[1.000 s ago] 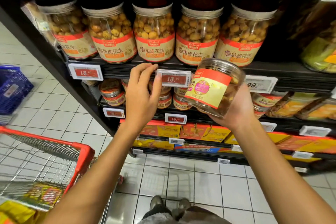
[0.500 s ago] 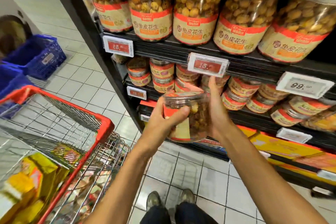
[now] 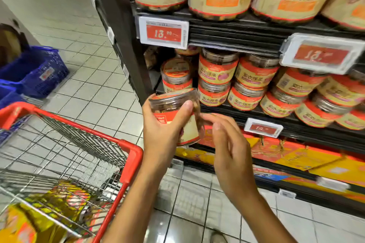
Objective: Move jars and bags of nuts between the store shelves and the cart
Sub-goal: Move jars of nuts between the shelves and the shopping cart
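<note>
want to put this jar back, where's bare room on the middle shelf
Bare room: the dark gap between the black shelf upright and the leftmost stacked red-labelled jars. Rightward the shelf is crowded. Left hand grips the clear plastic jar.

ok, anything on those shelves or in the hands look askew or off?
Two things. The right-hand price tag on the upper shelf edge hangs crooked, while the left tag sits nearly square. On the middle shelf, the leftmost stacked jar leans, its lid facing out. The held jar looks intact in the left hand.

Right hand [image 3: 229, 144] off jar [image 3: 177, 116]
</note>
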`<action>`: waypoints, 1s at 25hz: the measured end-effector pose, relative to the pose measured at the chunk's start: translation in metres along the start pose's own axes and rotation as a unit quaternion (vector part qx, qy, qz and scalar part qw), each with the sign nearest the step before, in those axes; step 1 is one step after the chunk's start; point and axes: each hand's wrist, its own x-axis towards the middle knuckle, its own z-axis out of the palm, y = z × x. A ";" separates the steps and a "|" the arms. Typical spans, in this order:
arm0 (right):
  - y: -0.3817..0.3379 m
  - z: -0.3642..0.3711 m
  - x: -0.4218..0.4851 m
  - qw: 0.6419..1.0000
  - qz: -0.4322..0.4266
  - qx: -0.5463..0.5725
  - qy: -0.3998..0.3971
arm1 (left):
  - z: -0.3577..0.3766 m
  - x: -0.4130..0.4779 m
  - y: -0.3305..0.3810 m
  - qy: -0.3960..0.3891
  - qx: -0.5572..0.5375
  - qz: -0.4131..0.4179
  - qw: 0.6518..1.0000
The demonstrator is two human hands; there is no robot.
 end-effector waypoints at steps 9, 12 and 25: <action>0.015 0.036 0.075 0.999 -0.028 0.022 -0.020 | 0.004 0.065 -0.011 -0.110 -0.202 0.115 0.966; 0.025 0.050 0.093 0.996 -0.054 0.047 -0.056 | 0.009 0.087 -0.014 -0.108 -0.222 0.154 0.957; 0.051 0.061 0.093 0.999 -0.003 0.027 0.018 | 0.004 0.118 -0.060 -0.126 -0.130 0.087 0.980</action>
